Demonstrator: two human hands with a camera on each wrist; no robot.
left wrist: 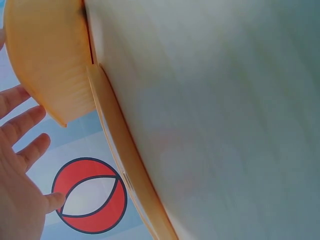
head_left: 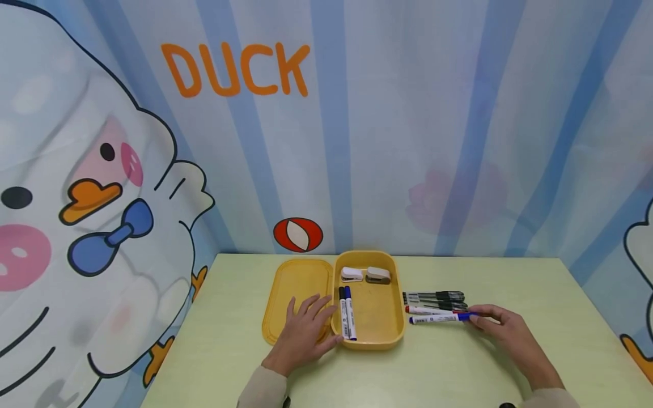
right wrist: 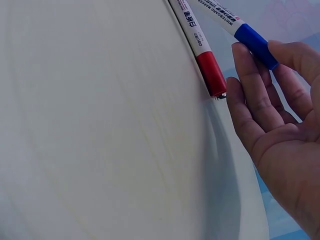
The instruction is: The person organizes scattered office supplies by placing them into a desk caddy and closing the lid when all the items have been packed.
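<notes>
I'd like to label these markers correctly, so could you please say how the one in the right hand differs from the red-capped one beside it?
The held marker has a blue cap; the red-capped marker has a red one. The right hand pinches the held marker by its cap, while the red-capped marker lies ungripped on the table. Both have white, printed barrels.

Dim, hazy right-wrist view, soft shadow across table
</notes>
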